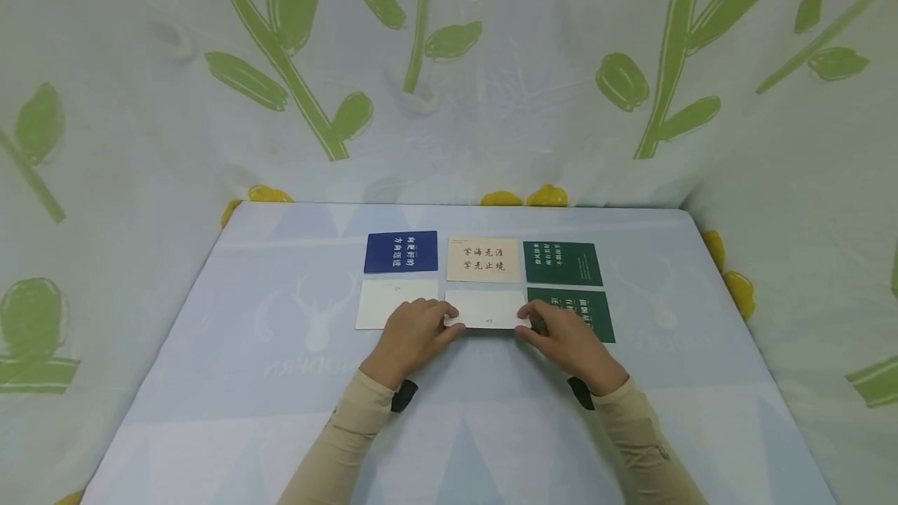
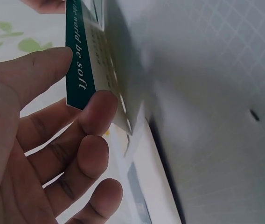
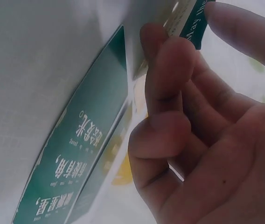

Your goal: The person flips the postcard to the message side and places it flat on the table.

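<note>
A postcard (image 1: 489,307) spans both hands above the table, its white face upward in the head view. The left hand (image 1: 414,336) pinches its left end between thumb and finger. At the right end, the right hand (image 1: 574,341) pinches it too. The left wrist view shows the underside of this postcard (image 2: 80,70), green and cream with English lettering. In the right wrist view only a corner of the postcard (image 3: 200,29) shows beside the thumb. A white card (image 1: 396,301) lies near the left hand, and a green card (image 1: 596,318) lies partly behind the right.
Along the far row lie a blue card (image 1: 401,252), a cream card (image 1: 484,259) with dark characters, and a green card (image 1: 563,264). They rest on a pale patterned tablecloth (image 1: 231,380). Floral cloth (image 1: 505,123) hangs behind and at both sides.
</note>
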The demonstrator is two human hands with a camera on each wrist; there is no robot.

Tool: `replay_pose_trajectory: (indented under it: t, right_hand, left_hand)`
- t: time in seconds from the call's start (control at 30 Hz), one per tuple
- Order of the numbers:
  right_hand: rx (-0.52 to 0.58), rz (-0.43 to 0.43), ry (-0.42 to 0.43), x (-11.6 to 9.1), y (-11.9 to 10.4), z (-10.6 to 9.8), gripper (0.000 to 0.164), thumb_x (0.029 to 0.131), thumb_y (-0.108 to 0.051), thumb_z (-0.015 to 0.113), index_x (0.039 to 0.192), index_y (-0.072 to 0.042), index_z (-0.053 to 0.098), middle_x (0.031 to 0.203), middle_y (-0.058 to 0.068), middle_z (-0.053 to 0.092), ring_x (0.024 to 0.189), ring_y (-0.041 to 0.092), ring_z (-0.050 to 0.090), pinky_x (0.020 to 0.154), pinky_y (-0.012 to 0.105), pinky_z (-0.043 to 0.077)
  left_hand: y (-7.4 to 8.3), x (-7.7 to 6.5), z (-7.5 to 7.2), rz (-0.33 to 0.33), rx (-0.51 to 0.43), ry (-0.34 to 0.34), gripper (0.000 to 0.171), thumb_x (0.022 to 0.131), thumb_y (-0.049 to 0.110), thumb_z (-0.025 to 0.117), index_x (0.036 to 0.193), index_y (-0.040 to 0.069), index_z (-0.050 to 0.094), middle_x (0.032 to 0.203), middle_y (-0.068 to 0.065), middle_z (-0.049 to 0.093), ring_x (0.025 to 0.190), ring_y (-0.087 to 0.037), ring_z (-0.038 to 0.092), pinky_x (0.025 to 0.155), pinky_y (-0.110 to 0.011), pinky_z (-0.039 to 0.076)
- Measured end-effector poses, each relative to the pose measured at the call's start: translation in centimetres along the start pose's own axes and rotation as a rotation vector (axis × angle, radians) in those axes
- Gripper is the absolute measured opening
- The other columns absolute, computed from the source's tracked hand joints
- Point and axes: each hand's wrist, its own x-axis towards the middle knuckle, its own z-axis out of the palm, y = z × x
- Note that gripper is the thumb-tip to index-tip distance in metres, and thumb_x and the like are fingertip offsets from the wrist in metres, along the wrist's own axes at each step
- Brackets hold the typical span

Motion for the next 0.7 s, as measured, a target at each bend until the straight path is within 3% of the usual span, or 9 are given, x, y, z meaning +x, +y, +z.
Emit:
replay_pose_trajectory:
  t: [0.33, 0.7]
  right_hand:
    - [-0.025, 0.04, -0.008, 0.6, 0.1, 0.2, 0.027, 0.092, -0.024, 0.077, 0.112, -0.009, 0.067, 0.076, -0.004, 0.055, 0.064, 0.012, 0.049, 0.058, 0.03, 0.043]
    - [-0.056, 0.108, -0.022, 1.5, -0.3, 0.2, 0.026, 0.093, -0.025, 0.076, 0.113, -0.011, 0.068, 0.074, -0.004, 0.056, 0.063, 0.013, 0.05, 0.057, 0.03, 0.042]
  left_hand:
    - [0.0, 0.3, 0.4, -0.015, 0.011, 0.004, 0.027, 0.09, 0.038, 0.077, 0.101, 0.013, 0.076, 0.077, 0.005, 0.07, 0.069, -0.012, 0.061, 0.065, -0.031, 0.051]
    - [-0.3, 0.9, 0.8, -0.02, 0.032, 0.022, 0.027, 0.089, 0.038, 0.078, 0.101, 0.013, 0.076, 0.073, 0.005, 0.067, 0.065, -0.011, 0.058, 0.063, -0.031, 0.049]
